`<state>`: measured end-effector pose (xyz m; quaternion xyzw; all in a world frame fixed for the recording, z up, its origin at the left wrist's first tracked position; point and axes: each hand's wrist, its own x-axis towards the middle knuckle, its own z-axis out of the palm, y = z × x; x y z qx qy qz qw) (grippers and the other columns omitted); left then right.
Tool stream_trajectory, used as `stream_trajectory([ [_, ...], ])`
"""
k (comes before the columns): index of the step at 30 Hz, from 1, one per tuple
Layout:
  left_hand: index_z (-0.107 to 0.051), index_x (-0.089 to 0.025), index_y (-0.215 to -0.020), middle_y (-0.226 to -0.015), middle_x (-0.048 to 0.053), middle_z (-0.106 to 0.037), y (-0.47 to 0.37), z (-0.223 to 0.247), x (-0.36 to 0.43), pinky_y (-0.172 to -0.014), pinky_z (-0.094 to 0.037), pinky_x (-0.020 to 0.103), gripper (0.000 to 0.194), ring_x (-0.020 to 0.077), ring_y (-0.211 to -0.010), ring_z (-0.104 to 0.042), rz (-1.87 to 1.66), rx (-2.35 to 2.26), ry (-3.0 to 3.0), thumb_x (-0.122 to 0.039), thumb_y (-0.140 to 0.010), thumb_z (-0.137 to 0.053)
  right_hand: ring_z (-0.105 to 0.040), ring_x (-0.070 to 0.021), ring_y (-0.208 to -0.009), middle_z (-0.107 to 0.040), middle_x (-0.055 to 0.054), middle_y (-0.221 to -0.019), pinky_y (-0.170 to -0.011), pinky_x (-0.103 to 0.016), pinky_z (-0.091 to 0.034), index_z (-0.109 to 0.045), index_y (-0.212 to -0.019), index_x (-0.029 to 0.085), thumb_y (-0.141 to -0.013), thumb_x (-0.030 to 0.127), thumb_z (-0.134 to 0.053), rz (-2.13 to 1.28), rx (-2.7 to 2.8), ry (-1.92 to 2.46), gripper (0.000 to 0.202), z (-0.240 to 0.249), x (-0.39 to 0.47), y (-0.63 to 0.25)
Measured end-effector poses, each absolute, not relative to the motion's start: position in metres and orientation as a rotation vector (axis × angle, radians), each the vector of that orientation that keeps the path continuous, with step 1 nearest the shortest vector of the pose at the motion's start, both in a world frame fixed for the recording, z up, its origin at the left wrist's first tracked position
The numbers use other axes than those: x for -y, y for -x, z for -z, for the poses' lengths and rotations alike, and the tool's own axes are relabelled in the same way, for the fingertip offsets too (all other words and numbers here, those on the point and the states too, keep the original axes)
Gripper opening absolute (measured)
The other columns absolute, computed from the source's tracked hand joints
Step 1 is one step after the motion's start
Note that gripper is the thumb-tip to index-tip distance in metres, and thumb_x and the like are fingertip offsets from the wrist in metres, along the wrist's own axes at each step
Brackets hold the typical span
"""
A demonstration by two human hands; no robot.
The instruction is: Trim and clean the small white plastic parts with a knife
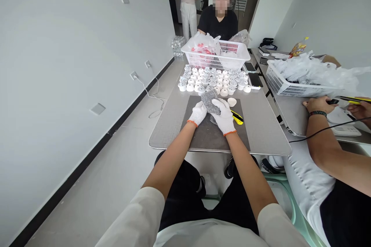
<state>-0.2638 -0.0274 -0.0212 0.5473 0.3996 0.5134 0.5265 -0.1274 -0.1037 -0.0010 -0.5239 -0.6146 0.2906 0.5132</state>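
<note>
Both of my hands wear white knit gloves with orange cuffs, over a dark mat (203,139). Between them is a grey fuzzy cloth (211,102). My left hand (198,112) has its fingers closed at the cloth's left edge. My right hand (223,114) grips the cloth from the right, thumb across its front. Just past the right hand, a white round piece (232,102) lies at the mat's far edge. A yellow and black cutter (237,119) lies right of that hand. Rows of several white round parts (213,79) stand beyond the mat.
A white basket (216,61) with bags stands at the table's far end, near two phones (255,80). At right, a co-worker's hands (319,105) work beside another basket (290,87). A black cable (319,130) crosses there. Two people are beyond the table.
</note>
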Motion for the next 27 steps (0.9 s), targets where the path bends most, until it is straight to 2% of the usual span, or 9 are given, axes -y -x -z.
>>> stream_trajectory([
  [5,-0.073,-0.013,-0.105,-0.104,0.011,-0.077,0.262,0.006,0.039,-0.095,-0.056,0.035,0.041,0.0243,-0.101,-0.071,-1.129,-0.758,-1.244,-0.045,-0.081,-0.074,-0.017,-0.0316,-0.155,-0.042,0.005,-0.157,-0.133,-0.051,-0.012,-0.048,-0.150,0.034,-0.082,0.071,-0.066,-0.803,1.486,1.230,0.080,-0.009,0.110,0.121],
  [9,-0.073,-0.013,-0.111,-0.116,0.011,-0.075,0.261,-0.001,0.049,-0.102,-0.051,0.035,0.052,0.0227,-0.107,-0.068,-1.089,-0.642,-1.261,-0.046,-0.073,-0.083,-0.025,-0.0332,-0.153,-0.049,0.011,-0.151,-0.125,-0.052,-0.030,-0.049,-0.147,0.040,-0.079,0.076,-0.063,-0.899,1.555,1.190,0.077,-0.039,0.131,0.079],
  [11,-0.072,-0.013,-0.113,-0.115,0.011,-0.075,0.259,-0.001,0.050,-0.101,-0.052,0.035,0.055,0.0220,-0.105,-0.069,-1.096,-0.638,-1.212,-0.046,-0.071,-0.084,-0.021,-0.0331,-0.153,-0.048,0.011,-0.152,-0.120,-0.055,-0.034,-0.048,-0.147,0.035,-0.085,0.081,-0.048,-0.903,1.566,1.169,0.078,-0.064,0.142,0.021],
  [13,-0.070,-0.013,-0.113,-0.110,0.011,-0.076,0.256,0.001,0.049,-0.098,-0.054,0.036,0.055,0.0220,-0.100,-0.071,-1.102,-0.669,-1.123,-0.048,-0.072,-0.084,-0.005,-0.0315,-0.155,-0.041,0.013,-0.156,-0.117,-0.058,-0.026,-0.042,-0.150,0.029,-0.090,0.084,-0.012,-0.851,1.533,1.159,0.087,-0.086,0.148,-0.064],
  [14,-0.070,-0.013,-0.111,-0.106,0.012,-0.076,0.255,0.002,0.047,-0.095,-0.055,0.036,0.054,0.0223,-0.097,-0.071,-1.105,-0.693,-1.086,-0.048,-0.072,-0.083,0.004,-0.0247,-0.156,-0.044,0.023,-0.151,-0.123,-0.055,-0.033,-0.043,-0.149,0.043,-0.075,0.098,-0.021,-0.819,1.475,1.184,0.095,-0.091,0.147,-0.114],
  [16,-0.069,-0.013,-0.104,-0.102,0.013,-0.076,0.254,0.003,0.046,-0.092,-0.056,0.036,0.050,0.0231,-0.094,-0.072,-1.112,-0.721,-1.055,-0.048,-0.071,-0.084,0.014,-0.0191,-0.154,-0.042,0.033,-0.146,-0.124,-0.049,-0.038,-0.045,-0.137,0.063,-0.047,0.107,-0.045,-0.700,1.315,1.226,0.101,-0.089,0.139,-0.213],
  [18,-0.069,-0.013,-0.100,-0.101,0.013,-0.076,0.255,0.003,0.046,-0.091,-0.056,0.035,0.047,0.0230,-0.094,-0.071,-1.113,-0.706,-1.064,-0.046,-0.071,-0.084,0.020,-0.0191,-0.153,-0.032,0.037,-0.150,-0.128,-0.053,-0.031,-0.034,-0.143,0.067,-0.040,0.108,-0.043,-0.669,1.147,1.297,0.111,-0.071,0.124,-0.292],
  [23,-0.071,-0.015,-0.102,-0.104,0.009,-0.076,0.261,-0.003,0.049,-0.094,-0.055,0.033,0.041,0.0192,-0.094,-0.070,-1.073,-0.662,-1.161,-0.043,-0.074,-0.081,0.009,-0.0201,-0.156,-0.024,0.041,-0.149,-0.126,-0.059,-0.031,-0.012,-0.149,0.070,-0.047,0.104,-0.032,-0.675,1.067,1.364,0.109,-0.027,0.098,-0.362],
  [27,-0.075,-0.016,-0.098,-0.110,0.007,-0.076,0.259,-0.003,0.049,-0.101,-0.051,0.033,0.033,0.0203,-0.104,-0.067,-1.082,-0.723,-1.296,-0.031,-0.070,-0.081,0.003,-0.0198,-0.156,-0.024,0.035,-0.152,-0.125,-0.063,-0.024,-0.017,-0.155,0.059,-0.061,0.090,-0.021,-0.667,1.064,1.322,0.099,-0.039,0.106,-0.334],
])
